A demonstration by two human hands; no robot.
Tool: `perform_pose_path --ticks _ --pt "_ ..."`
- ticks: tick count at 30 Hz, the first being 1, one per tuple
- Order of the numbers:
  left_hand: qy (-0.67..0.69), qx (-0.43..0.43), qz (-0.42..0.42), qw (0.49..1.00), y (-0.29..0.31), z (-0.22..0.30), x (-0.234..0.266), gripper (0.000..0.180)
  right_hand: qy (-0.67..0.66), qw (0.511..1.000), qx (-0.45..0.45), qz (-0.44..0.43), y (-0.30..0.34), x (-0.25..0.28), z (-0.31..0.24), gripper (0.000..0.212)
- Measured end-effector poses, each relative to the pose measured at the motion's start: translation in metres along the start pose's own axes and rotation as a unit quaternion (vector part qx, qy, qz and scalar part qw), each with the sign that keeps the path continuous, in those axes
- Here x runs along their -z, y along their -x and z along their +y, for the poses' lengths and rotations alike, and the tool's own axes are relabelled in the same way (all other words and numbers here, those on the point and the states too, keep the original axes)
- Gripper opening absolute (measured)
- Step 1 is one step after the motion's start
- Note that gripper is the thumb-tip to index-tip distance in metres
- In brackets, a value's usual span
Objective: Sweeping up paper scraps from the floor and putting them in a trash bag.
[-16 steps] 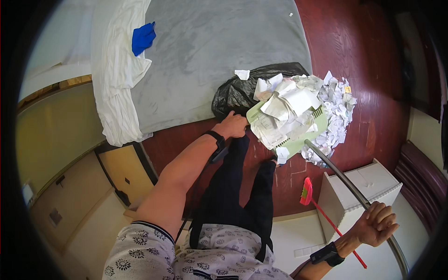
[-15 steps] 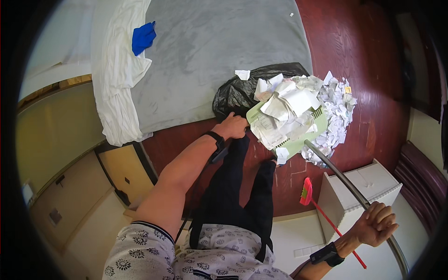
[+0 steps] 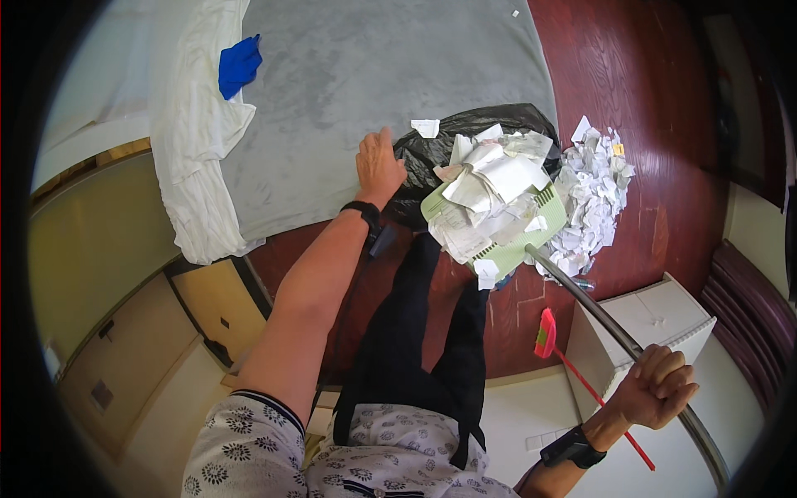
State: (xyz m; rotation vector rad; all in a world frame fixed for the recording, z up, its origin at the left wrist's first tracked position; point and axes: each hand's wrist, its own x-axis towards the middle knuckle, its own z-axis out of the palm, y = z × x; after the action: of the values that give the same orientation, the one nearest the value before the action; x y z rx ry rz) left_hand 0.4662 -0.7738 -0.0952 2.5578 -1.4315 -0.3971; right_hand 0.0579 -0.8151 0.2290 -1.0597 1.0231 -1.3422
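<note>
My right hand (image 3: pixel 660 386) is wrapped round the long metal pole (image 3: pixel 594 309) of a light green dustpan (image 3: pixel 520 246). A heap of torn and crumpled white paper (image 3: pixel 498 180) fills the pan, which is over the near part of a black plastic bag (image 3: pixel 423 166). At the bag's left edge, my left hand (image 3: pixel 379 170) has its fingers curled, with the plastic seeming to lie between thumb and fingers. Part of the bag is hidden beneath the pan and paper.
A pile of paper scraps (image 3: pixel 589 195) lies on the dark red wood floor (image 3: pixel 639 75). One scrap (image 3: pixel 425 128) is by the bag on the grey mattress (image 3: pixel 349 66). A white cabinet (image 3: pixel 656 319), a red broom (image 3: pixel 545 336) and a blue cloth (image 3: pixel 239 68) are also around.
My left hand has moved from the dustpan's left corner up to the bag's edge. The loaded pan and its pole have shifted slightly left, off the paper pile.
</note>
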Motion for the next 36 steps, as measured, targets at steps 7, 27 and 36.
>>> perform_pose_path --ticks 7,27,36 --pt "-0.041 0.066 -0.131 0.988 -0.003 0.007 -0.031 0.067 -0.01 1.0 -0.001 0.014 0.003 0.001 0.011 0.047" --pt "0.273 -0.032 -0.122 0.954 0.031 0.016 0.006 0.025 0.07 0.998 0.002 -0.002 0.018 -0.05 0.028 0.043" --pt "0.332 -0.027 -0.166 0.928 0.07 0.063 0.04 0.03 0.089 0.996 0.001 0.014 0.01 -0.072 0.021 0.043"
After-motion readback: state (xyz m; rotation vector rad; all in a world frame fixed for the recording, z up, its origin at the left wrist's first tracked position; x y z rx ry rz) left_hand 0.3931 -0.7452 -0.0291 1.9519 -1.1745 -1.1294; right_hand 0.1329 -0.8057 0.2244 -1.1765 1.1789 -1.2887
